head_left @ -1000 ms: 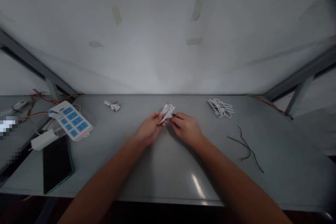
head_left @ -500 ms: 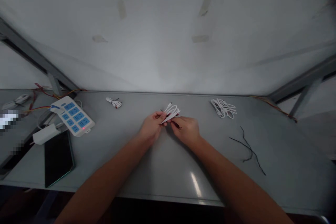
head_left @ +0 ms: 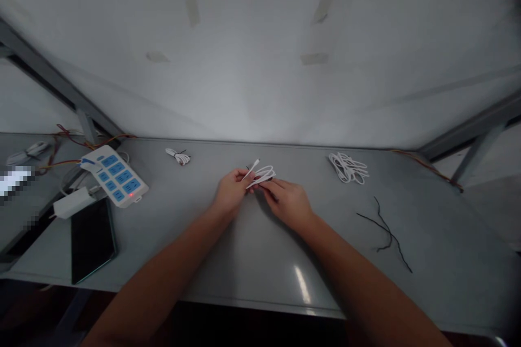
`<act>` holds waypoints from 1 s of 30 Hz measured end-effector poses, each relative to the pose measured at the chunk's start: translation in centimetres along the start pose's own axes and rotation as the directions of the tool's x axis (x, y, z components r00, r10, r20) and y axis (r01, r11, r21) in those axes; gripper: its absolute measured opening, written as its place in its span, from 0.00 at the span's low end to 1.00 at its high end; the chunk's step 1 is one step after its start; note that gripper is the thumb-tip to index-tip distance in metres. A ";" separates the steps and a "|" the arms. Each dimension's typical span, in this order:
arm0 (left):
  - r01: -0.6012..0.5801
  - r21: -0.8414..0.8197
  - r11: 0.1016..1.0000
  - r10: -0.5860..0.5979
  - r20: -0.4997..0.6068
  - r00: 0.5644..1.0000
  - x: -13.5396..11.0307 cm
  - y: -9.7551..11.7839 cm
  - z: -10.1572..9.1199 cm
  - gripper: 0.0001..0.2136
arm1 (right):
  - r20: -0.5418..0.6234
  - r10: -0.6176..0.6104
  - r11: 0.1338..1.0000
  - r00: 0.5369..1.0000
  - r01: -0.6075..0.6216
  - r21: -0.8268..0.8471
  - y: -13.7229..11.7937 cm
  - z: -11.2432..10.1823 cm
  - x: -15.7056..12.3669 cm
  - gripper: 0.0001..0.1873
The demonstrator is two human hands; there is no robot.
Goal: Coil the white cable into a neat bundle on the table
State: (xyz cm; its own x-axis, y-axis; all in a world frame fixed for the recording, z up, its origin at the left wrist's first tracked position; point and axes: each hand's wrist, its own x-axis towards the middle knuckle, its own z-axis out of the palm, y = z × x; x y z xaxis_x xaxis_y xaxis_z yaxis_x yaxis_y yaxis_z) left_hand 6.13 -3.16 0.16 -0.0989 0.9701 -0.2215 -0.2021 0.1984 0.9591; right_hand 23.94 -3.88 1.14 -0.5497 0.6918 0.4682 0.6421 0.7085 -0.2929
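My left hand (head_left: 233, 191) is closed round one side of a coiled white cable (head_left: 264, 174), just above the middle of the table. The cable's loops stick out to the upper right, and one plug end points up between the hands. My right hand (head_left: 290, 199) pinches the lower right side of the same bundle, its fingertips close to the left ones. A short dark end shows above the left fingers, and a dark bit shows by the right fingertips; both look like parts of a thin black tie, mostly hidden by the fingers.
A loosely coiled white cable (head_left: 348, 167) and black ties (head_left: 386, 230) lie to the right. At the back left rests a tied white cable (head_left: 178, 156). Further left are a power strip (head_left: 118, 176), a white adapter (head_left: 74, 202) and a dark tablet (head_left: 93, 241). A wall (head_left: 252, 65) stands behind.
The cable bundle has tilted lower and to the right in my hands, and its plug end has shifted left. The right fingers have moved slightly. The whole view has shifted a little.
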 end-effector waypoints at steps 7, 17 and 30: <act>0.002 -0.008 1.000 -0.002 0.018 1.000 0.1 -0.2 0.0 0.15 | 0.040 0.011 0.998 0.999 -0.013 0.062 -0.3 -0.3 0.0 0.11; 0.048 0.022 0.999 -0.050 0.112 0.992 -0.2 -0.2 -0.1 0.23 | -0.070 -0.175 0.983 0.982 0.179 0.046 -0.4 -0.4 0.8 0.11; -0.133 0.107 0.985 0.110 0.199 0.974 0.1 -0.5 -0.2 0.20 | -0.053 -0.118 0.975 0.992 0.126 0.182 -0.3 -0.5 0.9 0.10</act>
State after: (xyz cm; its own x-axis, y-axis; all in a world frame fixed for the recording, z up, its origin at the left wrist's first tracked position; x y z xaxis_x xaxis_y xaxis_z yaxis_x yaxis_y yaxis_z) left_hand 6.02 -3.20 -0.41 0.0756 0.9943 -0.0754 -0.0816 0.0815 0.9933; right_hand 23.51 -3.60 2.04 -0.5922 0.5952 0.5432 0.4598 0.8032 -0.3788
